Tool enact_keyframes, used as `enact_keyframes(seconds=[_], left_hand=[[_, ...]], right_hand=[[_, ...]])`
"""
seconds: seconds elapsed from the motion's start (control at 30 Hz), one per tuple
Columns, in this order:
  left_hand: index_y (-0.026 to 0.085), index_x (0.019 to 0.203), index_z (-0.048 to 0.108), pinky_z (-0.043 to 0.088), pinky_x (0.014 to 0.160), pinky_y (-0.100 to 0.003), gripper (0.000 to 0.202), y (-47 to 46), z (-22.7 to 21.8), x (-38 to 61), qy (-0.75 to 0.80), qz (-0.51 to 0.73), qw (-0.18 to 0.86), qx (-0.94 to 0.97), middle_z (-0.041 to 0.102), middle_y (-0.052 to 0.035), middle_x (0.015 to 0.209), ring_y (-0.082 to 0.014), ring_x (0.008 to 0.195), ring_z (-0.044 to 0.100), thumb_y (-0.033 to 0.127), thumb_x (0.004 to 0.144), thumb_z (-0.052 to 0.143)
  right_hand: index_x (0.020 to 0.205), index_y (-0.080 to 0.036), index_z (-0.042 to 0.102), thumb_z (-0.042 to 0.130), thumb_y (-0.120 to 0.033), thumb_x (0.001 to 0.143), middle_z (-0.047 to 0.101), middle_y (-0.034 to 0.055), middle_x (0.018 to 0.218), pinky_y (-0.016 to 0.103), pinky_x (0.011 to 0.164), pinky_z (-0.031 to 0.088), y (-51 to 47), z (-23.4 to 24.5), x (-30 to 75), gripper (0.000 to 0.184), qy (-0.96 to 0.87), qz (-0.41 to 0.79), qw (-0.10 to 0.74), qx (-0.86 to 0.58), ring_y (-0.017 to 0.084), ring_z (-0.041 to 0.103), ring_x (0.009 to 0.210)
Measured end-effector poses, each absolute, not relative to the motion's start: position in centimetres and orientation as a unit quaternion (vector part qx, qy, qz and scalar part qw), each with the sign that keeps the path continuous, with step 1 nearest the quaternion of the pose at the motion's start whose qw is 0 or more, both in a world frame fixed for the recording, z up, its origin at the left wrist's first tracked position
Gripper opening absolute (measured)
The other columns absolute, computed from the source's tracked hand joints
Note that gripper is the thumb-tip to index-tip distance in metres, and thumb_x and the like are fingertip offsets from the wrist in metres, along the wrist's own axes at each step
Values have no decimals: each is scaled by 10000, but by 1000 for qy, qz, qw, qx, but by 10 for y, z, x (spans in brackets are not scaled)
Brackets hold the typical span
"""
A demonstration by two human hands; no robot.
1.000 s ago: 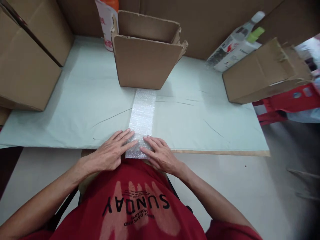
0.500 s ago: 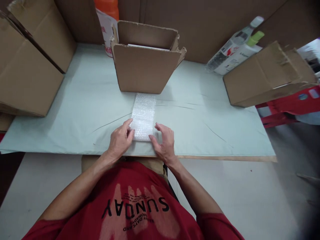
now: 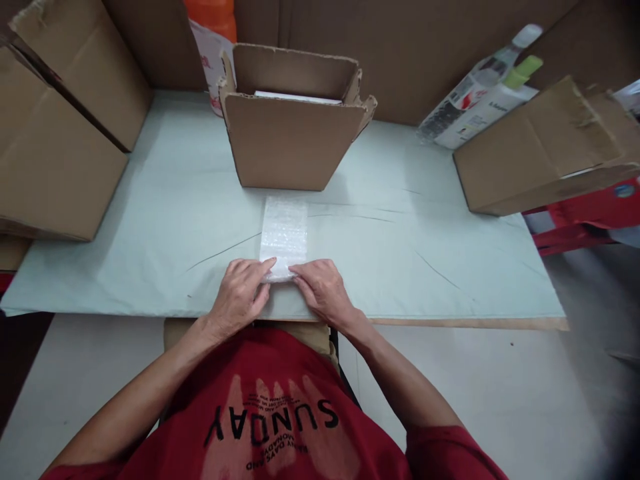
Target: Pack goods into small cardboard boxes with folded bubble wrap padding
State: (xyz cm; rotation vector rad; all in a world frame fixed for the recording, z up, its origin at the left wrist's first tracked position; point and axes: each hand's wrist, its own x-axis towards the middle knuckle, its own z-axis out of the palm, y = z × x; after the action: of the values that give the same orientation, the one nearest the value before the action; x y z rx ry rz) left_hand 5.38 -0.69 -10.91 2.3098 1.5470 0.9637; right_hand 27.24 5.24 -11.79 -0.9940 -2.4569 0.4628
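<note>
A strip of white bubble wrap (image 3: pixel 284 230) lies on the pale green table cover (image 3: pixel 390 253), reaching from my hands toward an open cardboard box (image 3: pixel 290 143). My left hand (image 3: pixel 241 295) and my right hand (image 3: pixel 320 290) rest side by side on the strip's near end, fingers bent and pressing it down, fingertips nearly meeting. The near end looks rolled or folded under my fingers. Something white lies inside the open box.
Large cardboard boxes (image 3: pixel 55 133) stand at the left and another (image 3: pixel 545 153) at the right. White bottles with green and white caps (image 3: pixel 480 100) lean at the back right. An orange and white container (image 3: pixel 213 33) stands behind the open box. Red plastic furniture (image 3: pixel 590 213) sits beyond the table's right edge.
My hands have rolled the near end of the bubble wrap forward, so the visible strip has grown shorter. Both hands moved away from the table's edge and closed over the roll.
</note>
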Motion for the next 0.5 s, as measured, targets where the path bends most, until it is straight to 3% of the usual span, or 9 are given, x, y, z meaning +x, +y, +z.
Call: enact_keyframes(seconds=[0.1,0.23,0.33,0.4,0.5], left_hand=[[153,1295,607,495,800,-356,369,-10,-107,53,560,319,158,748,736,-64,929,-202,802,639,193,939,521],[136,1276,632,495,760,-349,381,-4,-109,58,628,276,176,706,728,-58,874,-203,747,630,202,913,536],[136,1242,649,501,821,-388,353,5,-113,63,653,260,142,697,721,-83,904,-244,842,653,209,913,546],[134,1237,646,502,875,-418,336,7,-114,64,654,276,111,695,716,-126,1032,-277,964,653,228,930,547],[155,1264,618,475,987,-450,351,-2,-111,60,603,321,103,723,669,-152,1244,-299,1155,608,259,931,580]], right_hand=[[1200,-215,681,505,-266,1028,778,67,1053,367,843,491,44,-109,279,252,-868,229,231,-375,208,692,909],[1255,-207,651,538,-307,1012,709,122,1232,416,914,467,28,-102,281,286,-875,123,252,-395,264,640,1105],[1265,-203,642,579,-266,984,667,134,1316,447,970,431,26,-106,275,294,-908,67,206,-359,290,585,1205],[1284,-196,631,570,-226,980,658,141,1338,458,982,420,32,-110,270,311,-918,63,179,-349,296,567,1241],[1278,-186,632,533,-194,993,709,128,1256,449,942,437,42,-111,267,302,-915,102,177,-349,276,622,1142]])
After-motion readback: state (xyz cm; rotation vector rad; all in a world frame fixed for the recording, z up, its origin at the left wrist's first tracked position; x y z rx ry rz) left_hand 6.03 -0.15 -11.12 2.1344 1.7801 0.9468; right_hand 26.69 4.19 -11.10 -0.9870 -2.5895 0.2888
